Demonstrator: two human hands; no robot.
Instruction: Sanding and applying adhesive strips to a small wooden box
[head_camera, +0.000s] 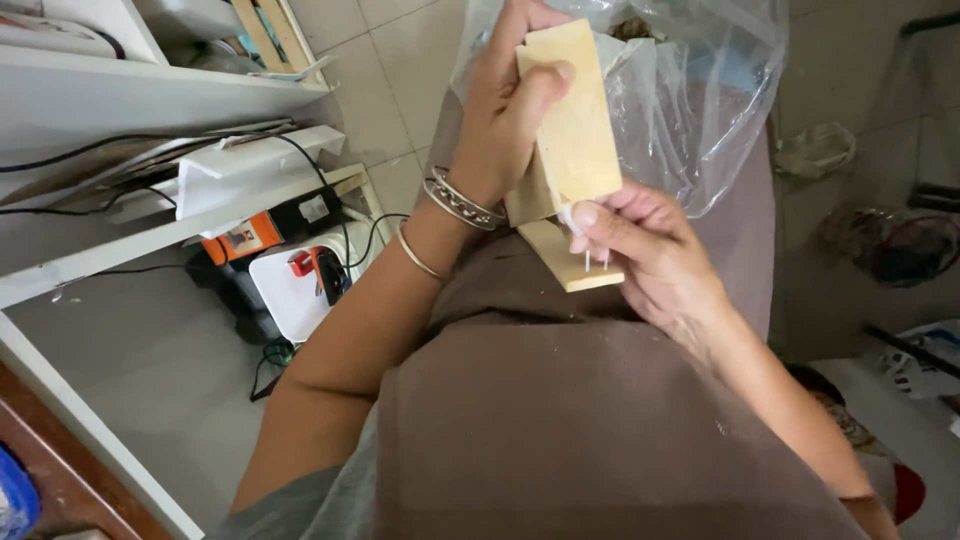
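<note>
While the person sits with a brown apron (600, 420) across the lap, both hands are raised over it and work on a pale wooden block (575, 115). The left hand (505, 110) is closed around the block's upper left edge, thumb pressed flat on its face and fingers wrapped behind. The wrist carries silver bangles (462, 200), with one more thin bangle lower on the forearm. The block stands nearly upright, tilted slightly to the right, above the apron's top edge.

A second wooden piece (565, 262) lies flatter beneath the block, its near end projecting toward the viewer. Whether the two pieces are joined cannot be told. The right hand (640, 250) is closed in a pinch at the block's lower right corner, fingertips meeting on something small and whitish. Two thin pale pins or nails (596, 262) show just below those fingertips, over the lower piece; what the pinched item is cannot be told.

Behind the block, a clear plastic bag (690, 90) rests against the far edge of the lap, touching or just behind the wood. At the left stand white shelves (120, 100) with black cables, and below them an orange and black power tool (245, 240) beside a white case (290, 290) on the grey floor.
</note>
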